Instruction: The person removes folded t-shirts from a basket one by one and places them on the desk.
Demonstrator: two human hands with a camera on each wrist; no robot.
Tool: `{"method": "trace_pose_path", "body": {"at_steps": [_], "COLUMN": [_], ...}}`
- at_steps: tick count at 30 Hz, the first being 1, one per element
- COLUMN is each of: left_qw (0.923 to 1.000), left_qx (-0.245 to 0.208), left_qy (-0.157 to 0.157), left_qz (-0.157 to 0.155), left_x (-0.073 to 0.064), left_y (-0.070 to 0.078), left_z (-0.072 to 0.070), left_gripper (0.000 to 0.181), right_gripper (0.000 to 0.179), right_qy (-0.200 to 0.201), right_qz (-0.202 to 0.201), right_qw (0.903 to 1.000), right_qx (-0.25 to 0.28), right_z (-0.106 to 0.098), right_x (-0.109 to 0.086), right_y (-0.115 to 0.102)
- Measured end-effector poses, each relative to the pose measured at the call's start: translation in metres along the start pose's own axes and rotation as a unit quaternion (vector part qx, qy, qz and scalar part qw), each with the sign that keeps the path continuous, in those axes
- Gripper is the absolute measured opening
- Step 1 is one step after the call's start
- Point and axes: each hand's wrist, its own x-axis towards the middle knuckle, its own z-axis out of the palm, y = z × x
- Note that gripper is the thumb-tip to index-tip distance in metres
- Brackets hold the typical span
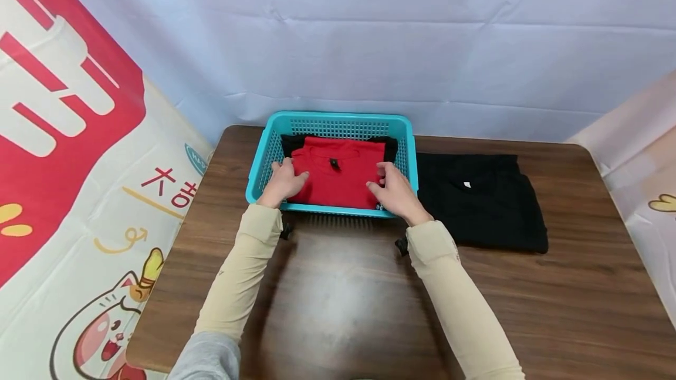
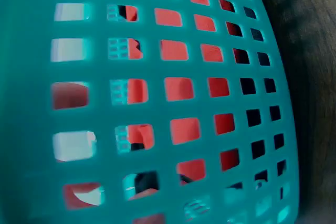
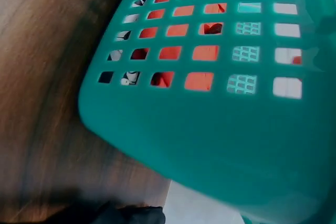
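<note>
A folded red T-shirt point(image 1: 338, 177) with a small dark neck label lies in the turquoise plastic basket point(image 1: 340, 211). Black fabric point(image 1: 293, 143) shows beneath it at the far corners. My left hand point(image 1: 284, 182) is over the basket's left side at the shirt's left edge, fingers loosely bent. At the shirt's right edge my right hand point(image 1: 397, 191) hovers with thumb and fingers apart. Neither hand grips the cloth. Both wrist views mostly show the basket's perforated wall point(image 2: 199, 100), with red cloth point(image 3: 199, 81) behind its holes; the fingers are largely hidden there.
A folded black garment point(image 1: 480, 210) with a white neck label lies on the wooden table point(image 1: 338, 286), right of the basket. Behind the table hangs a pale curtain point(image 1: 364, 57). A printed red and white sheet point(image 1: 79, 204) hangs at the left.
</note>
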Motion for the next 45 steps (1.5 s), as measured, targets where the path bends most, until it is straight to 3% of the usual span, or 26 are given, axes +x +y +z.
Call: {"method": "trace_pose_path", "body": {"at_steps": [4, 6, 10, 15, 21, 32, 36, 40, 45], "left_qw": [0.9974, 0.9951, 0.9892, 0.9833, 0.9838, 0.977, 0.9752, 0.9732, 0.9652], "left_qx": [-0.028, -0.057, -0.112, -0.15, -0.149, -0.184, -0.192, -0.206, -0.244], "left_qy": [-0.042, -0.052, -0.066, -0.075, -0.073, -0.072, -0.064, -0.063, -0.073], "left_qz": [-0.051, -0.062, -0.068, -0.072, -0.068, -0.081, -0.089, -0.081, -0.06], "left_x": [0.005, 0.006, 0.007, 0.009, 0.01, 0.013, 0.014, 0.016, 0.019], "left_y": [0.0, -0.001, -0.005, -0.007, -0.008, -0.013, -0.014, -0.015, -0.016], "left_z": [-0.002, -0.003, -0.003, -0.001, 0.0, 0.001, 0.002, 0.003, 0.003], "left_gripper": [0.082, 0.084, 0.082, 0.08, 0.078, 0.079, 0.069, 0.06, 0.054], "right_gripper": [0.067, 0.068, 0.068, 0.071, 0.079, 0.076, 0.076, 0.077, 0.069], "right_qy": [-0.029, -0.028, -0.024, -0.05, -0.077, -0.083, -0.08, -0.075, -0.075], "right_qz": [0.019, 0.033, 0.08, 0.122, 0.149, 0.152, 0.153, 0.156, 0.148], "right_qw": [0.9994, 0.999, 0.9964, 0.9913, 0.9858, 0.9848, 0.9848, 0.984, 0.9845], "right_qx": [-0.006, 0.003, 0.015, 0.001, -0.015, 0.008, 0.022, 0.043, 0.057], "right_z": [0.0, 0.002, 0.003, 0.002, 0.002, 0.005, 0.004, 0.003, 0.004], "right_x": [0.009, 0.013, 0.018, 0.021, 0.022, 0.025, 0.025, 0.025, 0.026], "right_y": [-0.005, -0.005, -0.001, 0.003, 0.001, 0.003, 0.003, 0.003, 0.003]}}
